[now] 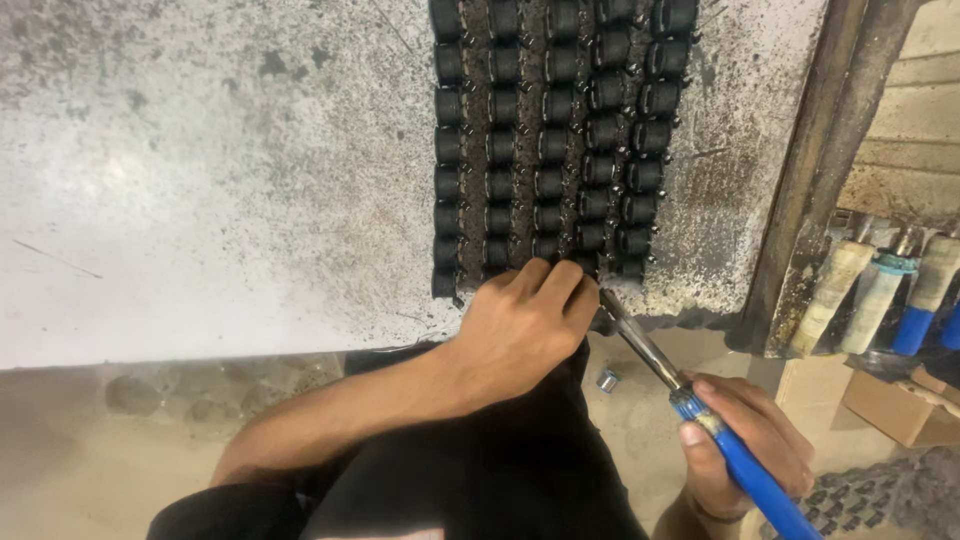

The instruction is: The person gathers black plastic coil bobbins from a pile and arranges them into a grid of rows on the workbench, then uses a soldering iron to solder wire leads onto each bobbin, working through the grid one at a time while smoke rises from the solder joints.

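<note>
Head view: left hand [525, 325] lies knuckles-up at the near edge of the grimy white worktop [200, 200], fingers curled down over the bottom row of the black cylindrical parts [555, 140], which stand in five columns; what the fingertips pinch is hidden. Right hand [745, 445] has its fingers wrapped around the blue-handled screwdriver [700, 415], metal shaft angled up-left to the left fingertips. Small metal sleeve [607, 379] lies below, between the hands.

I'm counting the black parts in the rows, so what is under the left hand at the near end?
The left hand covers the near ends of the middle black cylinder rows. The screwdriver tip disappears beneath its fingers.
</note>
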Motion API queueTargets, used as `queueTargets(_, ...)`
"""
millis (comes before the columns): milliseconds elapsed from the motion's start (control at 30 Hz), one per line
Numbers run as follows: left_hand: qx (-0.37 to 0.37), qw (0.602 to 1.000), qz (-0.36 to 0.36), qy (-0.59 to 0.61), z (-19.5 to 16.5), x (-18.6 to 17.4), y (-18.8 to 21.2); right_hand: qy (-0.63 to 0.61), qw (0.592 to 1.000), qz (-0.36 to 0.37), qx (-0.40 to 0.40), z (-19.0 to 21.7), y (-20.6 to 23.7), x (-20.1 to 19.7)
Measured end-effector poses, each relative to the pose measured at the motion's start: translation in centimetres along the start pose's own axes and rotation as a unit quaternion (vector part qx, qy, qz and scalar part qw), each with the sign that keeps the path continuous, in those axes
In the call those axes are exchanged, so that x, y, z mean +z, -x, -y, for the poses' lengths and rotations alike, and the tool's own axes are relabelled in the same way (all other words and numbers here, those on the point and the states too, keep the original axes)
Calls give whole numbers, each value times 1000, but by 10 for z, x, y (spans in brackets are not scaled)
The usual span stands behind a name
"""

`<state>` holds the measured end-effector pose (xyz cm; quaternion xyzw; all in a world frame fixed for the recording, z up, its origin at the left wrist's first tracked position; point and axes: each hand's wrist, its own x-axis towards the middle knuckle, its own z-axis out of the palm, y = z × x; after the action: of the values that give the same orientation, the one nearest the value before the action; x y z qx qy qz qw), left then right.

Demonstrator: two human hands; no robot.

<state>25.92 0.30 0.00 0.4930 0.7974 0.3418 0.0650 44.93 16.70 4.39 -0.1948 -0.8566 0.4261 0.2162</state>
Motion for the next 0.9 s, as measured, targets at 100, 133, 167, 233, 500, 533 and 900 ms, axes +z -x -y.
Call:
queueTargets(100, 5, 1000, 5, 3, -1, 4, -2, 27, 1000, 7, -12, 6, -8, -1)
queueTargets(133, 7, 1000, 5, 7, -1, 4, -3, 35, 999, 15, -20, 8, -11, -2)
queueTargets(167, 3, 1000, 10, 9, -2, 4, -4, 43, 998, 24, -27, 11, -13, -3)
queueTargets(233, -1, 1000, 17, 12, -2, 3, -7, 61, 996, 46, -45, 15, -16, -5)
queueTargets(500, -3, 1000, -3, 21, -1, 7, -2, 71, 996, 46, -42, 24, -23, -1)
queueTargets(533, 0, 1000, 4, 23, -1, 9, -2, 68, 996, 46, -40, 25, -23, -1)
queueTargets(900, 5, 992, -118, 45, -12, -76, -1, -79, 992, -97, 11, -19, 4, -15)
